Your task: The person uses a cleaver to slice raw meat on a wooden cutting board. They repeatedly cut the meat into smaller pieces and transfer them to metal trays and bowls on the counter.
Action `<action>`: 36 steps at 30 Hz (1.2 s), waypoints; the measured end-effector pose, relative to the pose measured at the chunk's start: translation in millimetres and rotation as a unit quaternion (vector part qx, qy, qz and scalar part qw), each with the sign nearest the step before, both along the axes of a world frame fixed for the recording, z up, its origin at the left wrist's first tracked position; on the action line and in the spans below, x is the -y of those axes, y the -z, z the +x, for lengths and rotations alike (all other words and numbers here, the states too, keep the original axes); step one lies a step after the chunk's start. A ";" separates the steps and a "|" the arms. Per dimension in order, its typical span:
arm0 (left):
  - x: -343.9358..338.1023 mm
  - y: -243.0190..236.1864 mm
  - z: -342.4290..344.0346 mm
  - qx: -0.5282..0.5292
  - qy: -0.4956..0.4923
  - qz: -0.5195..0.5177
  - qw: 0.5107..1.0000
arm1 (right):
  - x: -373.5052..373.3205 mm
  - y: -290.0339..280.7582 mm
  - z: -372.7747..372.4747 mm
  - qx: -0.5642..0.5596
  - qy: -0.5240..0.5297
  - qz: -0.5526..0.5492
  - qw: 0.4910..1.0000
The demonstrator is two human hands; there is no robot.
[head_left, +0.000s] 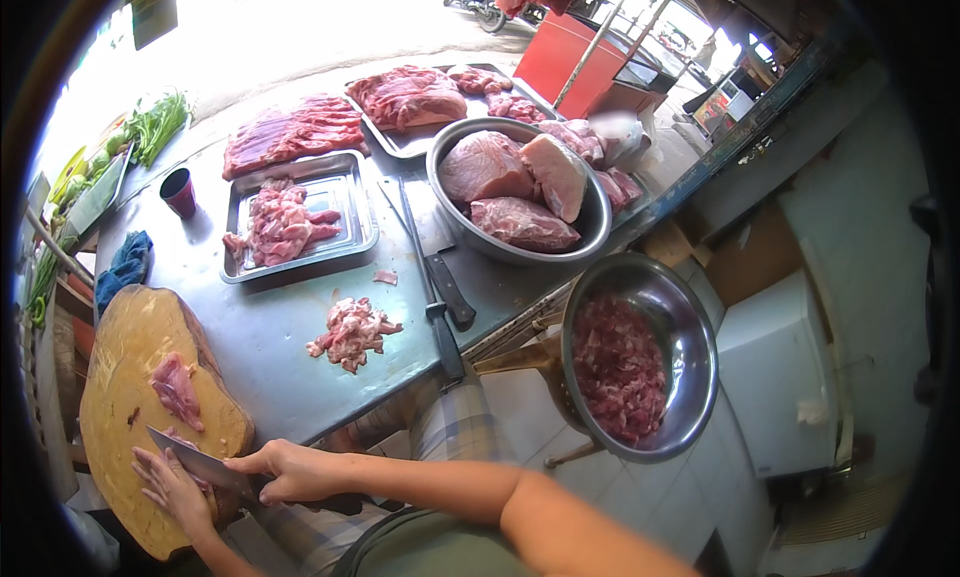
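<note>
A thick round wooden chopping board point(130, 387) lies at the lower left. My right hand point(292, 474) is closed round a knife, its index finger along the wide blade point(200, 464). The blade crosses a small piece of meat, partly hidden by blade and hand. Against it my left hand point(175, 489) rests with fingers stretched out over the board. Farther up the board lies a pink strip of meat point(177, 389). A small heap of trimmed scraps point(352, 334) sits on the metal table point(270, 362) to the right.
A cleaver point(452, 295) and a sharpening steel point(440, 327) lie on the table. Nearby are a tray point(345, 212) of meat pieces, a bowl point(438, 197) of large cuts, a rib slab point(295, 135) and a dark cup point(178, 192). Lower right stands a basin point(690, 357) with chopped meat.
</note>
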State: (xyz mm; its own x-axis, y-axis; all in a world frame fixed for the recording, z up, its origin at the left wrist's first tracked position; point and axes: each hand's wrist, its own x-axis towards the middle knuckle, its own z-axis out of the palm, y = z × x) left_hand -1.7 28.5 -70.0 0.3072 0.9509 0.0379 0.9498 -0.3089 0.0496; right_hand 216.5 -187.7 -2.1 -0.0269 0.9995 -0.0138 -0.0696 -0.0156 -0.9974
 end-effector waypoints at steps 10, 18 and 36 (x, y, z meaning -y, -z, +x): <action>-1.3 -1.2 1.6 -0.044 -0.004 0.027 0.999 | -66.8 30.6 -24.0 -0.128 0.006 0.007 0.992; 1.0 -0.5 -11.8 0.008 0.034 0.002 0.999 | -24.7 15.9 -16.9 -0.195 -0.036 -0.076 0.977; 45.1 -57.6 24.8 0.072 0.036 -0.043 0.996 | -19.7 -15.1 -27.0 -0.085 -0.025 -0.157 0.984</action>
